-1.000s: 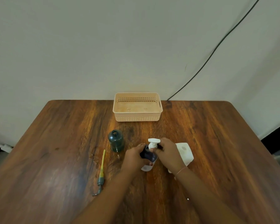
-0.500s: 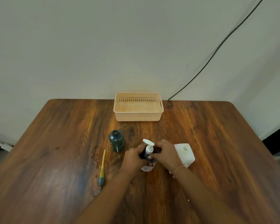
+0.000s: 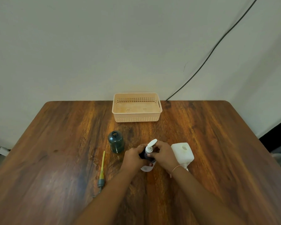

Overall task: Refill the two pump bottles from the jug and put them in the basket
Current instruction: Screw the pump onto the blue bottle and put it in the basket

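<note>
Dark brown wooden surface, one, against a pale wall. One peach perforated plastic basket stands at the far edge of the surface, nothing visible in it.

Landmark: the basket. Nearer than the basket and to its right stands one white squarish plastic jug, mouth open on top. Nearer than the basket and slightly to its left stands one dark green round bottle, upright, neck open, no pump fitted. Further toward the viewer and left of the basket lies one loose pump with a yellow dip tube, flat on the surface.

Pump bottles counted: two. The second, a dark bottle with a white pump head, sits nearer than the basket, between both hands.

Left hand: forearm reaching forward, grip closed around the dark bottle's body. Right hand: wrist with a thin band, fingers pinched on the white pump collar; nozzle points up and away.
</note>
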